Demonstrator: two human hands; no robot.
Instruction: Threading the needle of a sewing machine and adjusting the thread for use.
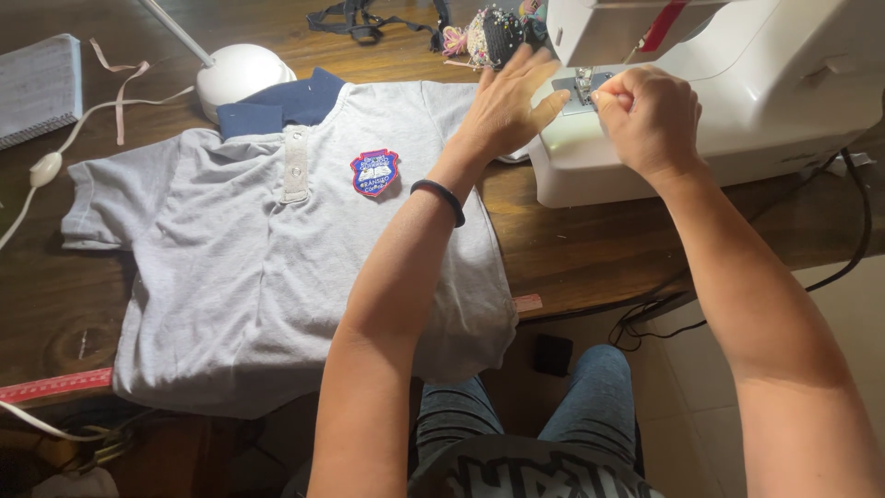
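My left hand lies flat and empty on the shirt spread on the table; my right hand pinches something tiny at the sewing machine needle. I judge stitching not yet begun

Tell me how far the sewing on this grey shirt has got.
Done: a badge already sits on the chest of the grey shirt, spread flat on the table. In hand: the left hand rests at the shirt's shoulder, and the right hand pinches something at the sewing machine needle. Left: no cloth lies under the needle yet.
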